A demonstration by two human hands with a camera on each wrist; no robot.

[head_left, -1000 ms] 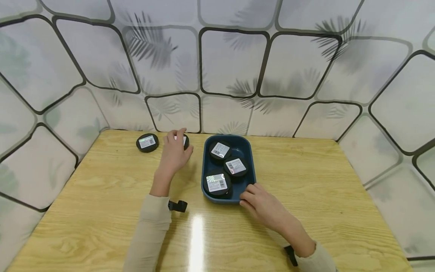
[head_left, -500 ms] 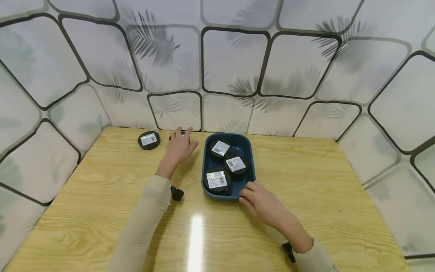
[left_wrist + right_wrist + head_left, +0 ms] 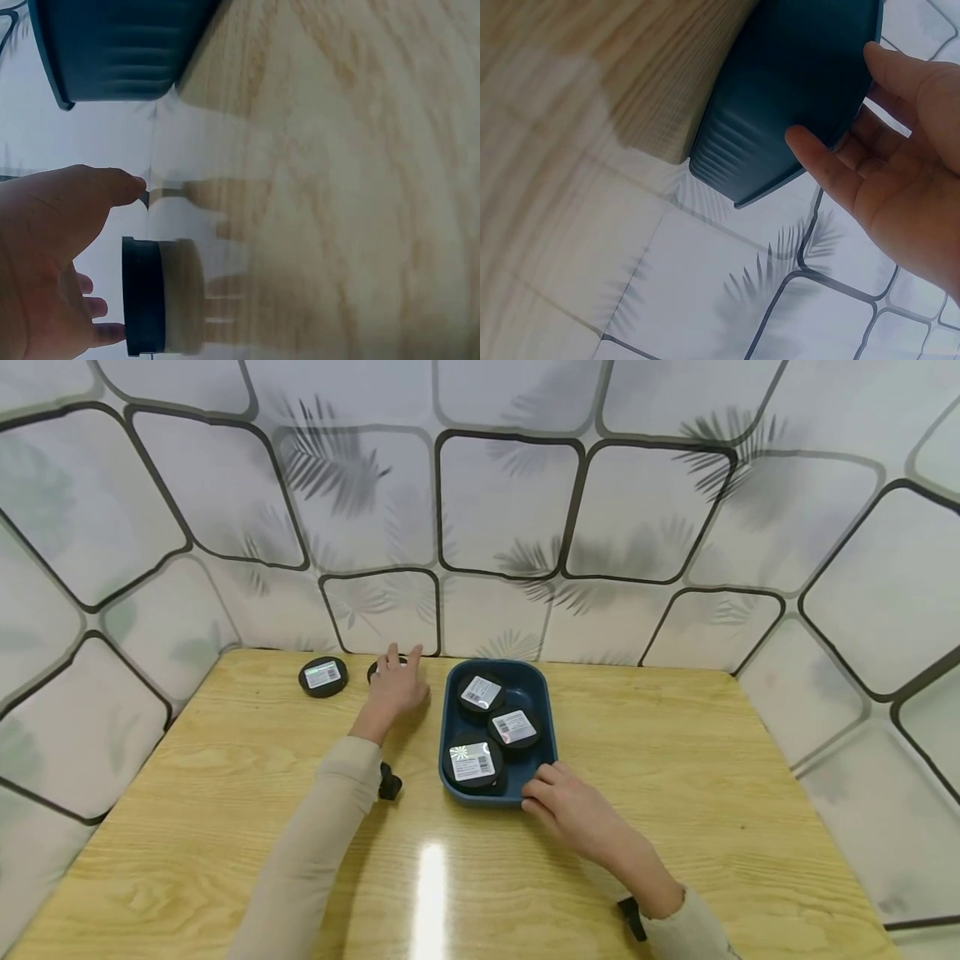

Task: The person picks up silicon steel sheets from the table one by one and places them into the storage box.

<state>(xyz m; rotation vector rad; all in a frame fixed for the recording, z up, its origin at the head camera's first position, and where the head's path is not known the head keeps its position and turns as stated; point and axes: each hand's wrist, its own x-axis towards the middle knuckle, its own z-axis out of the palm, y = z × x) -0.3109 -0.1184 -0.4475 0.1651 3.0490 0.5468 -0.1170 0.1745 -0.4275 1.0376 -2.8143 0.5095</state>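
Note:
In the head view, my left hand [image 3: 397, 690] reaches over a black round tub [image 3: 372, 672] with a white label, at the table's back edge. Its fingers are spread and partly cover the tub. The left wrist view has the tub [image 3: 142, 296] resting on the wood, a fingertip at its top edge and the thumb apart from it. My right hand [image 3: 577, 814] holds the blue tray [image 3: 534, 697] by its near right corner. In the right wrist view, the thumb lies on the tray's outer wall [image 3: 757, 112] and the other fingers go over the rim.
Several labelled black round tubs, one at the front [image 3: 472, 762], lie inside the tray. Another black tub [image 3: 323, 677] sits on the table [image 3: 660, 752] left of my left hand. Patterned fabric walls [image 3: 510, 502] border the table's back and sides.
My left hand has shifted slightly right across the tub, and its fingers are more spread. The right hand stays at the tray's corner. The head view has moved slightly.

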